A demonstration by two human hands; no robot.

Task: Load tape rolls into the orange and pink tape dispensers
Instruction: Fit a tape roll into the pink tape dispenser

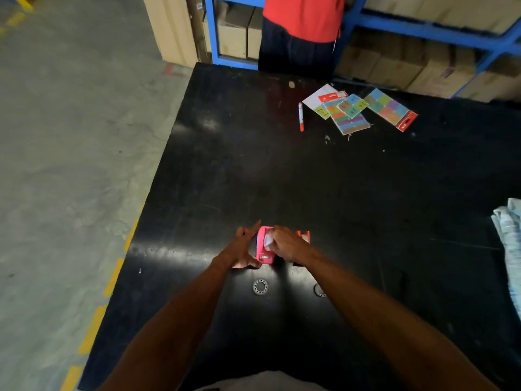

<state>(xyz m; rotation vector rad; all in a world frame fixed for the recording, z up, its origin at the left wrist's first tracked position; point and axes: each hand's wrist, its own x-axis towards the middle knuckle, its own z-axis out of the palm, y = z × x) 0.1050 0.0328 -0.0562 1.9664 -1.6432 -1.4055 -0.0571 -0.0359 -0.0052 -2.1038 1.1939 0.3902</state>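
A pink tape dispenser (262, 246) stands on the black table (310, 179) near its front middle. My left hand (244, 248) rests against the dispenser's left side, with its index finger pointing away. My right hand (284, 243) is closed on a pale tape roll (268, 240) that sits in the top of the pink dispenser. Just behind my right hand an orange dispenser (305, 237) shows only partly. Two tape rolls lie flat on the table closer to me: one (260, 287) in full view, the other (319, 290) half hidden by my right forearm.
At the table's far side lie a red and white marker (300, 116) and several packs of coloured sticky notes (351, 114). A person in a red top (303, 18) stands beyond the far edge. A pale cloth (510, 249) lies at the right edge. Cardboard boxes fill blue racks (423, 29) behind.
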